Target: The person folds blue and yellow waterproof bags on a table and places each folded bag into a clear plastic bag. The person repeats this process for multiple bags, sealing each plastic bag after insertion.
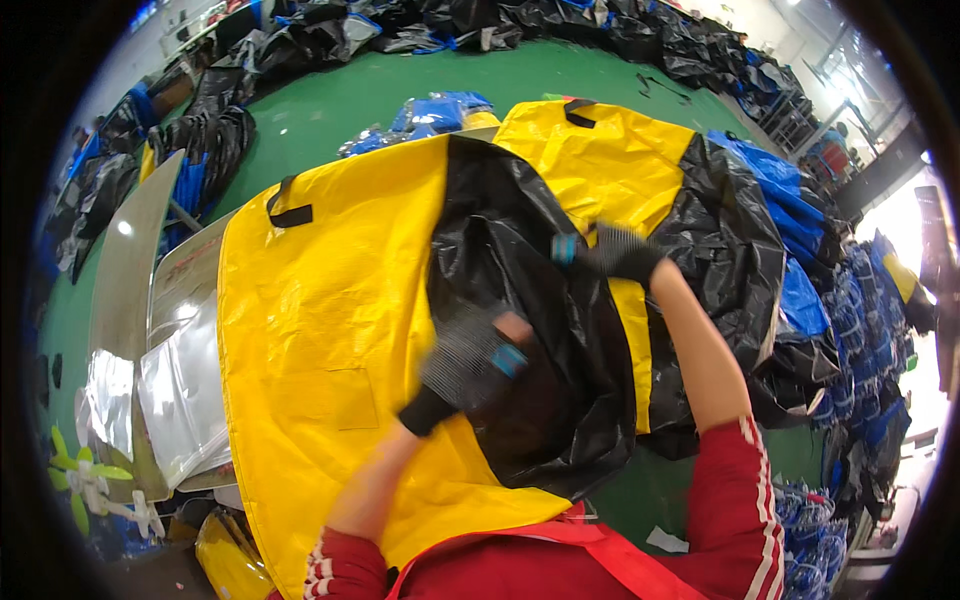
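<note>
A large yellow-and-black plastic bag (310, 290) lies spread in front of me, yellow on the left and creased black on the right. A black strap handle (291, 215) is fixed near its far left corner. My left hand (468, 362), in a dark striped glove with a teal patch, is over the black part beside the colour seam. My right hand (618, 254), gloved alike, is at the right edge of that black part, next to a second yellow-and-black bag (600, 150). Both hands are smeared by motion, so what their fingers grip, if anything, cannot be made out.
Clear plastic sheeting (185, 405) lies at the left of the work surface. A small green-bladed fan (85, 468) stands at lower left. Blue-wrapped bundles (435, 115) lie beyond the bags. Heaps of black and blue material (600, 30) line the green floor (560, 75).
</note>
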`<state>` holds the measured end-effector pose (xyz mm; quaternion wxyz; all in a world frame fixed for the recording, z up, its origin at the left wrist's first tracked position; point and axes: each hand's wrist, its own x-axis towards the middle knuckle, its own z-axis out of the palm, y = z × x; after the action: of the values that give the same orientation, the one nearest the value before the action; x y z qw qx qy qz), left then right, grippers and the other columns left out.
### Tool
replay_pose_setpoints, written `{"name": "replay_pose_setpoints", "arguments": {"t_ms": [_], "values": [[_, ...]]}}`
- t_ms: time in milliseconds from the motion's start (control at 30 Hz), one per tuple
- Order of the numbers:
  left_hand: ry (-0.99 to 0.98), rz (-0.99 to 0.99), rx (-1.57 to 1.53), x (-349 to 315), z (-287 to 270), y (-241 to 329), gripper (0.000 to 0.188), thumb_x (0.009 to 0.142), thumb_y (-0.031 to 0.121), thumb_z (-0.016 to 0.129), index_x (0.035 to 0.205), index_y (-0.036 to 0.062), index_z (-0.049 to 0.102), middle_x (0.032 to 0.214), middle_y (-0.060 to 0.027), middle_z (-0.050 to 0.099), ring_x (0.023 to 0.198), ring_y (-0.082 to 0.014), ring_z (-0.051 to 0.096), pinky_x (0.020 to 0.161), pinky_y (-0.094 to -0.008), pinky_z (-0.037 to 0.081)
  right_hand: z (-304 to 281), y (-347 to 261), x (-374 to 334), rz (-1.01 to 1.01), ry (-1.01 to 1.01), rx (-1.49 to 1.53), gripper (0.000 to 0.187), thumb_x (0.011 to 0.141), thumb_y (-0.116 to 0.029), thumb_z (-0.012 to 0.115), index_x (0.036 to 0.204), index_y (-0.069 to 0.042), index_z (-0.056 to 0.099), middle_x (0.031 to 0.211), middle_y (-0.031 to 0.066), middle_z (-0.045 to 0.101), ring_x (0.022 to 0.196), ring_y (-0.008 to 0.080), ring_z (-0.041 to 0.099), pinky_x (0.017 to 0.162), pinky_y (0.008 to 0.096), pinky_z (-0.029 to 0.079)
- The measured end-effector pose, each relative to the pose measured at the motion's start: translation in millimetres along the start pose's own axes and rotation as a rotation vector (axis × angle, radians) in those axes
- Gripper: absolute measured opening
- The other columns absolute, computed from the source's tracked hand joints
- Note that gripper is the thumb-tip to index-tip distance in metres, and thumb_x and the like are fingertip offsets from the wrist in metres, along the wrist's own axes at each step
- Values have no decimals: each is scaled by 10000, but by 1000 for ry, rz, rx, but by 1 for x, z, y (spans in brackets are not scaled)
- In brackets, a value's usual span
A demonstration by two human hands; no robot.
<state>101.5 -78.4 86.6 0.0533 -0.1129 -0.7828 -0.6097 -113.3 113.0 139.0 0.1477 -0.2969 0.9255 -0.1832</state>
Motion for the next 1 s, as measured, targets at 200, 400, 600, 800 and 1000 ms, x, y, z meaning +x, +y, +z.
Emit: {"name": "replay_pose_setpoints", "arguments": {"t_ms": [200, 400, 600, 800, 1000], "values": [[24, -88, 1047, -4, -68, -97, 596, 932, 453, 503, 1446, 164, 412, 1568, -95, 265, 1452, -361, 191, 1136, -620, 47, 8, 48, -84, 98, 284, 431, 365, 850, -336, 675, 975, 6, 660, 883, 218, 675, 947, 373, 640, 853, 426, 492], [129, -30, 1261, -13, -52, -116, 560, 927, 497, 492, 1371, 154, 504, 1540, -81, 327, 1437, -301, 249, 1118, -637, 85, -24, 32, -104, -46, 717, -683, 368, 773, -107, 696, 1126, -29, 629, 1007, 163, 660, 923, 363, 624, 847, 413, 495], [635, 13, 1403, -28, -132, -102, 553, 874, 446, 587, 1280, 72, 558, 1453, -137, 444, 1406, -307, 320, 1152, -576, 117, 53, 9, -28, -541, 253, -327, 603, 784, -279, 687, 1339, -142, 495, 1182, 190, 581, 1033, 368, 567, 934, 451, 447], [1003, -935, 241, -119, -278, -121, 827, 829, 609, 640, 1329, -33, 494, 1251, -208, 589, 1125, -309, 568, 950, -341, 441, 87, 61, 4, -251, 330, -479, 862, 772, -397, 701, 1481, -92, 315, 1376, 225, 443, 1284, 385, 412, 1111, 451, 298], [890, -317, 832, -131, -265, -120, 449, 904, 394, 633, 1152, 20, 621, 913, -210, 688, 861, -372, 653, 748, -420, 509, 58, 72, 11, -78, 275, -404, 688, 788, -401, 691, 1355, -68, 487, 1276, 224, 554, 1216, 375, 494, 1071, 431, 356]]}}
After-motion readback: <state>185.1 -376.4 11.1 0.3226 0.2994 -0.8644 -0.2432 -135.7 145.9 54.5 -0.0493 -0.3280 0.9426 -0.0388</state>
